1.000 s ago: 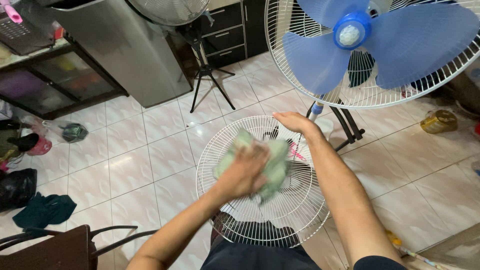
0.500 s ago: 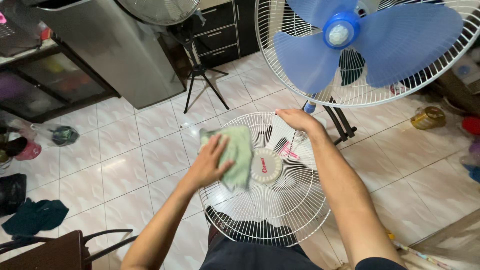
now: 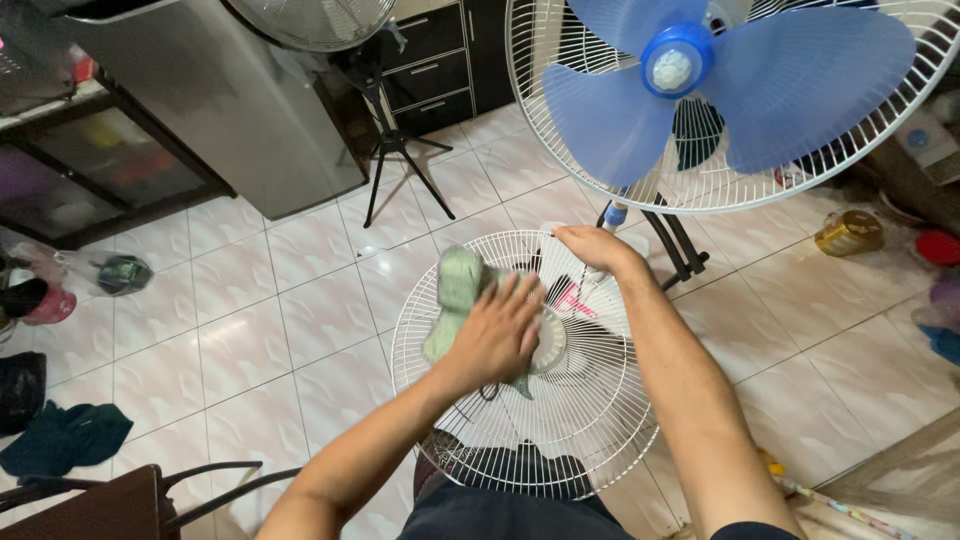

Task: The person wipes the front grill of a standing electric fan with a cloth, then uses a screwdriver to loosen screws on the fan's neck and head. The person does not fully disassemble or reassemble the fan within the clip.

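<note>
a single view is taken from the head, aimed steeply down at the tiled floor [image 3: 300,310]. the white fan guard [image 3: 600,420] is seen close, near centre.

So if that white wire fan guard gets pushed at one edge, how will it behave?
The fan guard is probably light, being thin open wire. It may tip or slide, since the right hand grips its far rim while the left hand presses a floppy green cloth on it.

- Standing fan with blue blades [image 3: 740,90], just beyond the gripped guard's far rim
- Black tripod stand [image 3: 395,160], farther off to the left
- Grey cabinet [image 3: 230,110], far left
- Dark cloth [image 3: 65,440] on the tiled floor [image 3: 260,310], well left
- Yellowish jar [image 3: 848,233], well right
</note>
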